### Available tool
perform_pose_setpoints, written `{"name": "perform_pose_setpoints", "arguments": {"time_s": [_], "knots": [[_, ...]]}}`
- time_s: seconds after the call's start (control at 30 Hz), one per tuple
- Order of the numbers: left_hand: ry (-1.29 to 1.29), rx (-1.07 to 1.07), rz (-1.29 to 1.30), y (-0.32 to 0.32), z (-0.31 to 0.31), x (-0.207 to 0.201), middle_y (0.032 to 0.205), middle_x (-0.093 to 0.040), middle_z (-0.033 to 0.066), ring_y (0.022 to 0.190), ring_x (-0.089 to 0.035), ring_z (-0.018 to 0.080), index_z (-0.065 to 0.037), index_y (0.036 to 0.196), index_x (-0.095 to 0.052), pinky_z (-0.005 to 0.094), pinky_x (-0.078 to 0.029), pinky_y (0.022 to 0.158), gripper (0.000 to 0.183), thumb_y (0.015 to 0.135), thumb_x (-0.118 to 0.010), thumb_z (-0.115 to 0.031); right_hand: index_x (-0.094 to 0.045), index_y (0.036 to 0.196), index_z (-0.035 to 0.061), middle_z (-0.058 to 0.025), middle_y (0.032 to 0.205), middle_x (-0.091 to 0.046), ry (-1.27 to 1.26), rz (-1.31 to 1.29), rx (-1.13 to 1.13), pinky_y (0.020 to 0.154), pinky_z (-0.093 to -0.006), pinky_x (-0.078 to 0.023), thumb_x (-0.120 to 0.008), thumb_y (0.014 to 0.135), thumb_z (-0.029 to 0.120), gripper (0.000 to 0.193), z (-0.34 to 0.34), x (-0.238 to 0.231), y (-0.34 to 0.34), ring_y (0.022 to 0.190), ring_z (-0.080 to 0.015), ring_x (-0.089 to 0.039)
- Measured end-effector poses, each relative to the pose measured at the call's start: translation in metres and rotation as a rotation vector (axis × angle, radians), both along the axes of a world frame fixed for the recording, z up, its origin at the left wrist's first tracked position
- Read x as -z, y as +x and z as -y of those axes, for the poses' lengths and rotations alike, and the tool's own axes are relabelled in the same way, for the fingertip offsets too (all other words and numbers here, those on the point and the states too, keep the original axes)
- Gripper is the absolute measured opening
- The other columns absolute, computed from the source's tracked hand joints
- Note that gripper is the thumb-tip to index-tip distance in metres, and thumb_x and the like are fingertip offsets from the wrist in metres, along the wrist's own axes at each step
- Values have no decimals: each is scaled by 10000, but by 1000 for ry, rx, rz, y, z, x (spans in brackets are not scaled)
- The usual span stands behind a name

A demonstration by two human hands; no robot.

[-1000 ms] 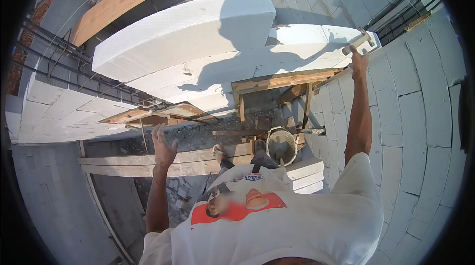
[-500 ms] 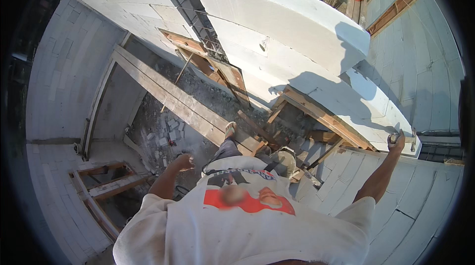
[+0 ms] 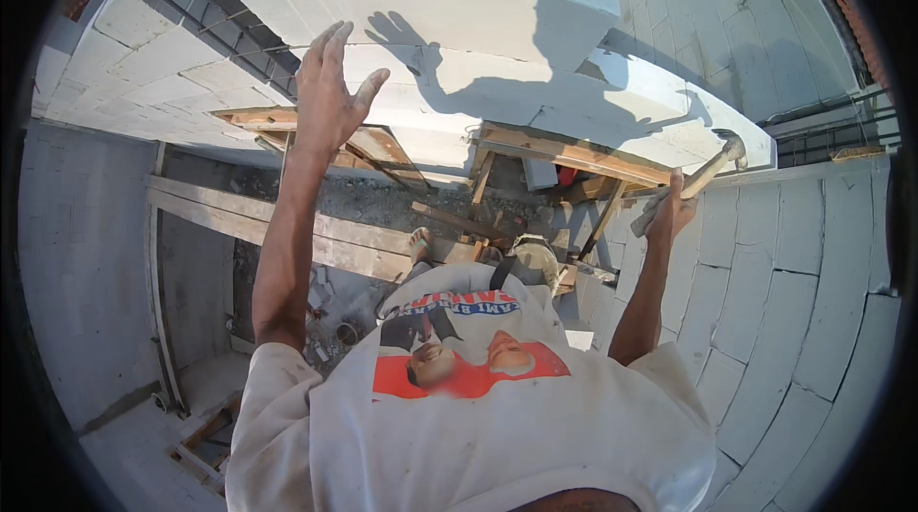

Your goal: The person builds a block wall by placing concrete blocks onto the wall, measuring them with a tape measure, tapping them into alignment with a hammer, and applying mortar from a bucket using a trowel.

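My left hand (image 3: 332, 96) is raised with thumb and fingers spread. It holds nothing and overlaps the large white block (image 3: 449, 29) in view; I cannot tell whether it touches it. The block rests on top of a white block wall (image 3: 516, 91), set back to leave a step at its right end. In my right hand (image 3: 676, 213) is a hammer (image 3: 710, 171), gripped by its wooden handle, head pointing up and right toward the wall's right end. Shadows of my arms and hand fall across the blocks.
A wooden plank walkway (image 3: 287, 230) runs at left under my foot (image 3: 421, 244). Timber formwork (image 3: 574, 151) supports the opening beneath the wall. Steel reinforcing bars (image 3: 229, 15) stand at the upper left. Rubble (image 3: 330, 321) lies below; a grey block wall (image 3: 755, 292) rises at right.
My left hand has risen from beside my waist to the front of the large block. My right hand has drawn the hammer back from the wall's right end. The view has turned.
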State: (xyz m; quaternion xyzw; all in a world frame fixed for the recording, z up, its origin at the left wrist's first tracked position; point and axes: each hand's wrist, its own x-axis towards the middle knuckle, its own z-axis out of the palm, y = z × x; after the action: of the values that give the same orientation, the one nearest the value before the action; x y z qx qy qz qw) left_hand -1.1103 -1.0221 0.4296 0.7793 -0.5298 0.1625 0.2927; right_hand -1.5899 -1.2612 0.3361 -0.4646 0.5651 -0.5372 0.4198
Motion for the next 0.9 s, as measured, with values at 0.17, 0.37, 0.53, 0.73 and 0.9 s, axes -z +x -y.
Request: {"name": "perform_pose_setpoints", "arguments": {"time_s": [0.17,0.37,0.53,0.73,0.9], "knots": [[30,138,407,43,127,-56,1554,-457,187,1452,-416,375,-164,1580,-387,558,-358,1185,977,813,-790,-616,-567,1012,74,2,619,-504,-10,26,-177,396,-243,-383,-709,999,287,256,-72,25,37,465,-65,-498],[409,211,400,54,187,-63,1551,-474,183,1455,-421,381,-206,1590,-386,555,-333,1206,1030,771,-772,-696,-602,1061,27,-57,737,-639,-223,-487,-465,614,-349,-503,-758,948,357,382,-75,28,55,676,-175,-653],[367,274,296,66,199,-47,1541,-500,184,1448,-441,387,-260,1595,-393,542,-316,1224,1077,720,-738,-784,-595,1153,33,-201,773,-679,-175,-976,-795,700,-491,-535,-657,938,594,604,-47,11,75,760,-400,-699],[351,235,369,63,199,-45,1540,-501,187,1444,-452,367,-243,1589,-408,519,-339,1215,1049,736,-752,-748,-576,1179,50,-209,757,-678,-434,-1121,-865,692,-528,-543,-604,959,626,617,7,2,94,756,-440,-695],[354,223,322,63,200,-44,1549,-496,182,1455,-441,365,-264,1590,-412,514,-326,1226,1062,713,-769,-745,-568,1201,52,-207,752,-678,-401,-1173,-897,678,-533,-543,-606,979,586,580,26,-5,102,743,-447,-690]]}}
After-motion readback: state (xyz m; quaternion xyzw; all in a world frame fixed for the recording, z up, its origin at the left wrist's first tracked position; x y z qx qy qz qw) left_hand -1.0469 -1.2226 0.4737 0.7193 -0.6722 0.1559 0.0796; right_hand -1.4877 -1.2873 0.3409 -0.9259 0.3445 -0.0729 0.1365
